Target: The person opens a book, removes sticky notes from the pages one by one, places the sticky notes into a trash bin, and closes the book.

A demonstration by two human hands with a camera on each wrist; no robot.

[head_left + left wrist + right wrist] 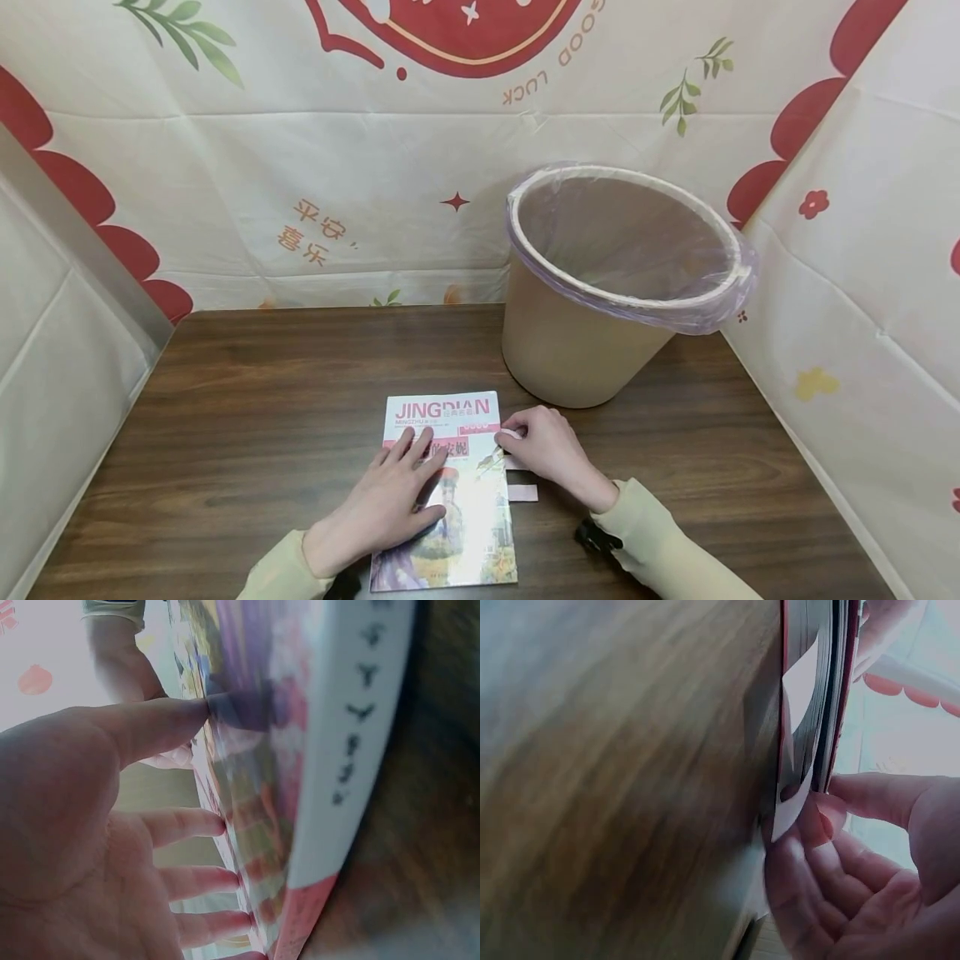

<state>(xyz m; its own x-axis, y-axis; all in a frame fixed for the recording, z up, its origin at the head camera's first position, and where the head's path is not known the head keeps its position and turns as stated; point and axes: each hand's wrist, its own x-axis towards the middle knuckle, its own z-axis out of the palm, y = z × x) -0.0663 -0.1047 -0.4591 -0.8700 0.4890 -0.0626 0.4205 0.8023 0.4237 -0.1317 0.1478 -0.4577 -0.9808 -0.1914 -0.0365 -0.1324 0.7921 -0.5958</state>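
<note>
A thin book with a glossy illustrated cover lies closed on the wooden table. My left hand rests on its cover with fingers spread; the left wrist view shows the thumb and fingertips on the cover beside the white and pink spine. Pale paper strips stick out from the pages along the book's right edge. At the upper part of that edge my right hand pinches a whitish paper strip between thumb and fingers. Close up, two white strips protrude between the pages, the lower one beside the right fingers.
Behind the right hand stands a tall beige trash bin lined with a thin purplish bag. White printed cloth hangs behind the table and along both sides. A black band sits by the right sleeve.
</note>
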